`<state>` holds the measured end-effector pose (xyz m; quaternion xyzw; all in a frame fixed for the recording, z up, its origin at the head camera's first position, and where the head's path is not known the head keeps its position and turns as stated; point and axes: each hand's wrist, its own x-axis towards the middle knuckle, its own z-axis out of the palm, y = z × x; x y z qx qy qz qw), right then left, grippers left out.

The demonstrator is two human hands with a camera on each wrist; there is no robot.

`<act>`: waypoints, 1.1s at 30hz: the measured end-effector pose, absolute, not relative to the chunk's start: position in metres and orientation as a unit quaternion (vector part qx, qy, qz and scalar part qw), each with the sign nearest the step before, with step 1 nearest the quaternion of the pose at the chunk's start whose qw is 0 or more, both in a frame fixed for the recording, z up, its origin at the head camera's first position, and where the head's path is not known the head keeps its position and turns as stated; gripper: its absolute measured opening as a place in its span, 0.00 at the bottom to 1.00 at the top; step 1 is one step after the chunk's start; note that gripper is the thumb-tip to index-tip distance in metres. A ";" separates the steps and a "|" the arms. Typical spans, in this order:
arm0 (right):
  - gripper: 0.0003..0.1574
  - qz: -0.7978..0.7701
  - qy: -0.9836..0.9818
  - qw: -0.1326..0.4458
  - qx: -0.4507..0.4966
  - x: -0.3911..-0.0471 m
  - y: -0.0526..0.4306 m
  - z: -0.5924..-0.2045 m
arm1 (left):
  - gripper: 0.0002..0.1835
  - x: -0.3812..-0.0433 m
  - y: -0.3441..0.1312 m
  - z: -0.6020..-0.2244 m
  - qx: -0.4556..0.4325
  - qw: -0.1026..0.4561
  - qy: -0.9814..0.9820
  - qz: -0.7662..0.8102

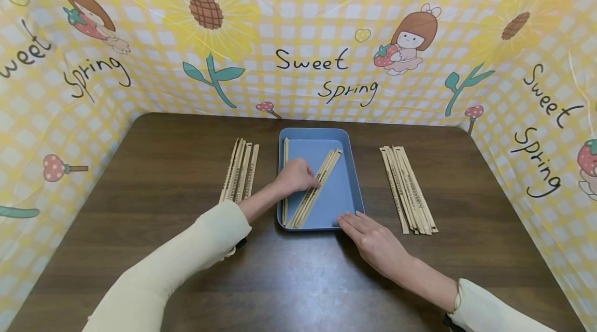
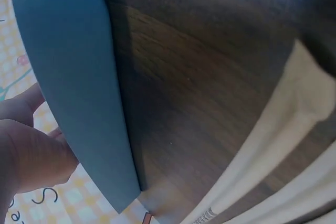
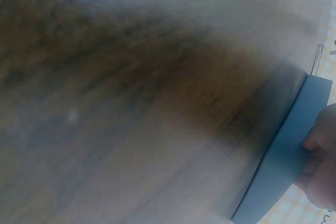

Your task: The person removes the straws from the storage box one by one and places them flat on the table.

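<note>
A blue rectangular tray (image 1: 345,197) stands mid-table. Inside it, a small bundle of slim paper-wrapped sticks (image 1: 305,202) lies diagonally, its far end to the right. My left hand (image 1: 296,175) reaches over the tray's left wall and pinches this bundle near its middle; the fingertips are partly hidden. More wrapped sticks (image 1: 286,148) lie along the left wall, partly behind that hand. At the near right corner, my right hand (image 1: 375,244) rests its fairly straight fingers against the tray. In the right wrist view, fingers touch the tray's outer wall (image 3: 286,150).
Left of the tray, a loose group of wrapped sticks (image 1: 240,171) lies partly under my left forearm. Another fanned group (image 1: 408,189) lies to the right. A yellow checked cloth (image 1: 303,21) surrounds the dark wooden table (image 1: 298,280) at the back and sides.
</note>
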<state>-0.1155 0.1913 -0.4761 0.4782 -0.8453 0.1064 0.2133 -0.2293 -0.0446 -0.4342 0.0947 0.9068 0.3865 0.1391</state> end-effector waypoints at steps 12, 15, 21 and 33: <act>0.26 0.106 -0.841 0.224 0.481 -0.115 0.192 -0.476 | 0.24 -0.234 -0.039 -0.436 0.119 0.129 0.926 0.335; 0.27 0.105 -0.841 0.225 0.482 -0.115 0.191 -0.475 | 0.23 -0.234 -0.040 -0.436 0.116 0.136 0.920 0.350; 0.27 0.103 -0.843 0.218 0.481 -0.115 0.192 -0.476 | 0.15 -0.235 -0.044 -0.434 0.103 0.145 0.912 0.370; 0.27 0.106 -0.841 0.223 0.482 -0.115 0.192 -0.476 | 0.12 -0.235 -0.056 -0.424 0.068 0.148 0.899 0.407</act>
